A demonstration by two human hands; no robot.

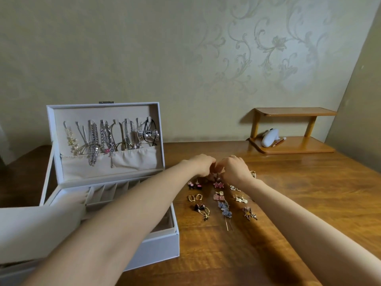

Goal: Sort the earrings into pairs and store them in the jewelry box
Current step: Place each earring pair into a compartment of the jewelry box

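Observation:
Several earrings lie in pairs on the wooden table (288, 203): gold hoops (194, 197), pink stars (218, 184), pink squares (219, 196), blue flower drops (225, 210) and others. My left hand (201, 165) and my right hand (234, 169) meet at the far end of the rows, fingers curled down over small earrings (214, 178) that they mostly hide. The white jewelry box (156, 246) stands open at the left, its divided compartments (111, 190) partly behind my left forearm.
Necklaces (107, 139) hang inside the box's raised lid. A small two-tier wooden shelf (292, 129) with a white object (270, 137) stands at the back right against the wall. A gold piece (253, 173) lies just right of my right hand.

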